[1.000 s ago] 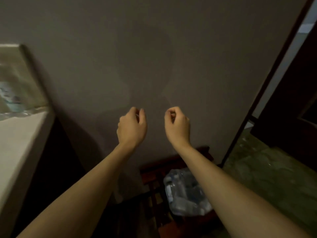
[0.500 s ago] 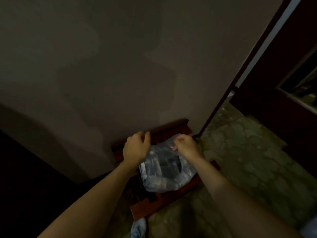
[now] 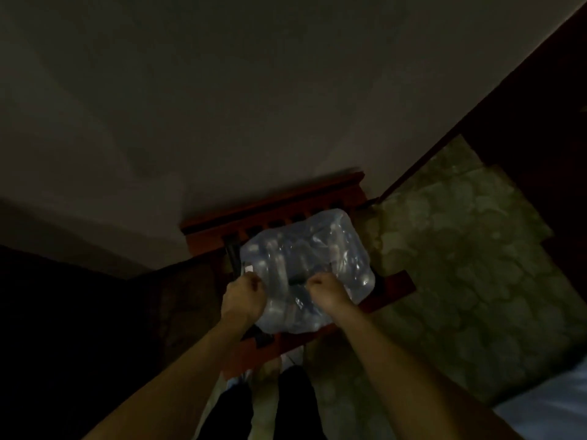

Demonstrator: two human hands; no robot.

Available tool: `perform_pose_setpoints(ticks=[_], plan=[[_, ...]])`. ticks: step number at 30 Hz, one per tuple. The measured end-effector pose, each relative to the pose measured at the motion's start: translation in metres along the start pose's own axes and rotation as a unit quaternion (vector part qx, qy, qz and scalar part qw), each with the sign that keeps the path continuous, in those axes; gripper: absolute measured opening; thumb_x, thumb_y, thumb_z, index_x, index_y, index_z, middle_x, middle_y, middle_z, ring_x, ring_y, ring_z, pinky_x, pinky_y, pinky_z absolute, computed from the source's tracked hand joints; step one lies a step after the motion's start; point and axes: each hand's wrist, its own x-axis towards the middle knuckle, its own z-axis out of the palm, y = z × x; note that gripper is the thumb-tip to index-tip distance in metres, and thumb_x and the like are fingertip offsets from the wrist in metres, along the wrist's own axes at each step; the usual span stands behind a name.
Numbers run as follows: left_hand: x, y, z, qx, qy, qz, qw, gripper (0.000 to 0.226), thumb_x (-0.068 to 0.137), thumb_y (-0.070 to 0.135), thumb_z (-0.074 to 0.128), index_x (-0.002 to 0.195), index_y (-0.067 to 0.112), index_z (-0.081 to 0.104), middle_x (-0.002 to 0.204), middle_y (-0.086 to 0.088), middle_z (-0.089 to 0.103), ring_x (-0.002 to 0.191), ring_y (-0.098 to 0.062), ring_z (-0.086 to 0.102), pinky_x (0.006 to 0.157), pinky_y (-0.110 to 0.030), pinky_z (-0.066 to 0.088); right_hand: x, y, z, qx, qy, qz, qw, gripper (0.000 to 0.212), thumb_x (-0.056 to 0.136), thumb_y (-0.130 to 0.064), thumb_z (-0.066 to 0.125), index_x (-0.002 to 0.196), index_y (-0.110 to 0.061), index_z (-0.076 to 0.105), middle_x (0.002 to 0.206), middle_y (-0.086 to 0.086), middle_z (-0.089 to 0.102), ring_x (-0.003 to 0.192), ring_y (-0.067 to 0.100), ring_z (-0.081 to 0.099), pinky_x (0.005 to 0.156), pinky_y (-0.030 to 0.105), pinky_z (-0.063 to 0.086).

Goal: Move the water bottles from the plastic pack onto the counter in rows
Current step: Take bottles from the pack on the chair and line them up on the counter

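A clear plastic pack (image 3: 320, 249) of water bottles sits on a low red-brown wooden rack (image 3: 394, 282) against the wall. Bottle shapes show faintly through the wrap. My left hand (image 3: 243, 298) is closed on the wrap at the pack's near left edge. My right hand (image 3: 327, 290) is closed on the wrap near the middle of the near side, beside a dark tear in the film. The counter is out of view.
A grey wall (image 3: 254, 106) stands right behind the rack. Mottled green floor (image 3: 460, 265) spreads to the right, a dark door frame (image 3: 524, 90) at the far right. A dark cabinet side (image 3: 79, 328) fills the left. My legs (image 3: 295, 404) are below.
My view has tilted down from the wall to the rack. Both hands dropped from chest height onto the pack and closed on its wrap. The counter at the left left the view.
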Motion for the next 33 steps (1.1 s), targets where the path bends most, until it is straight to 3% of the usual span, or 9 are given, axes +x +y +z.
perform_pose_setpoints(ticks=[3,8,12,16,20,24,27,29,33], plan=[[0.010,-0.007,0.012,-0.020,0.006,-0.026,0.999,0.019,0.099,0.011,0.046,0.103,0.003,0.063,0.090,-0.013,0.066,0.068,-0.017,0.058,0.055,-0.024,0.044,0.033,0.003,0.012,-0.027,-0.035,0.004,0.999,0.026,0.094,-0.008,0.047,0.089,0.009,0.066,0.086,0.022,0.063,0.081,0.031,0.062,0.076,0.037,0.051],[0.034,-0.009,0.029,-0.049,0.033,-0.061,0.996,0.029,0.101,0.010,0.045,0.125,0.003,0.060,0.116,-0.017,0.068,0.092,-0.026,0.063,0.074,-0.028,0.047,0.077,0.009,0.033,-0.113,-0.046,-0.013,0.993,0.038,0.097,-0.009,0.043,0.059,-0.015,0.042,0.064,0.004,0.046,0.060,0.016,0.047,0.061,0.026,0.039],[0.050,-0.016,0.040,-0.048,0.048,-0.090,0.994,0.034,0.102,0.013,0.045,0.133,0.007,0.058,0.127,-0.015,0.065,0.092,-0.019,0.060,0.072,-0.025,0.046,0.105,0.020,0.050,-0.093,-0.047,-0.026,0.994,0.016,0.097,-0.010,0.047,0.099,-0.004,0.061,0.097,0.016,0.064,0.093,0.030,0.062,0.081,0.038,0.052],[0.060,-0.032,0.051,-0.062,0.051,-0.128,0.989,0.031,0.103,0.016,0.047,0.129,0.009,0.061,0.125,-0.013,0.065,0.089,-0.015,0.059,0.066,-0.019,0.047,0.122,0.033,0.068,-0.018,-0.099,0.050,0.994,0.034,0.094,-0.020,0.057,0.126,-0.010,0.051,0.092,0.003,0.059,0.084,0.019,0.059,0.076,0.030,0.047],[0.057,-0.053,0.058,-0.063,0.074,-0.161,0.982,0.029,0.100,0.014,0.050,0.125,0.008,0.064,0.120,-0.013,0.069,0.099,-0.025,0.068,0.076,-0.030,0.056,0.142,0.037,0.090,-0.017,-0.120,0.133,0.984,0.050,0.094,-0.023,0.057,0.139,-0.005,0.045,0.116,0.012,0.063,0.105,0.029,0.063,0.076,0.030,0.050],[0.054,-0.067,0.057,-0.067,0.087,-0.176,0.978,0.030,0.098,0.011,0.051,0.124,0.006,0.065,0.115,-0.015,0.070,0.092,-0.026,0.067,0.069,-0.028,0.053,0.154,0.032,0.103,0.010,-0.119,0.185,0.975,0.048,0.086,-0.031,0.070,0.127,-0.010,0.055,0.103,0.006,0.062,0.076,0.017,0.060,0.070,0.029,0.053],[0.055,-0.066,0.054,-0.064,0.088,-0.172,0.979,0.029,0.098,0.011,0.050,0.123,0.005,0.064,0.111,-0.016,0.070,0.078,-0.018,0.063,0.060,-0.022,0.046,0.155,0.034,0.103,-0.012,-0.112,0.180,0.977,0.056,0.082,-0.037,0.074,0.126,-0.009,0.056,0.118,0.011,0.064,0.101,0.029,0.065,0.084,0.036,0.056],[0.057,-0.062,0.051,-0.066,0.093,-0.162,0.980,0.027,0.099,0.012,0.050,0.121,0.006,0.064,0.109,-0.013,0.070,0.072,-0.012,0.059,0.053,-0.015,0.040,0.151,0.033,0.097,-0.019,-0.102,0.166,0.981,0.053,0.083,-0.037,0.073,0.126,-0.009,0.057,0.123,0.010,0.062,0.104,0.028,0.063,0.077,0.033,0.055],[0.063,-0.042,0.043,-0.080,0.086,-0.129,0.985,0.026,0.101,0.016,0.050,0.122,0.009,0.063,0.107,-0.006,0.068,0.074,-0.007,0.060,0.054,-0.009,0.041,0.141,0.029,0.072,-0.012,-0.076,0.169,0.983,0.020,0.083,-0.031,0.071,0.085,-0.013,0.063,0.092,0.007,0.066,0.086,0.023,0.063,0.076,0.034,0.057]])
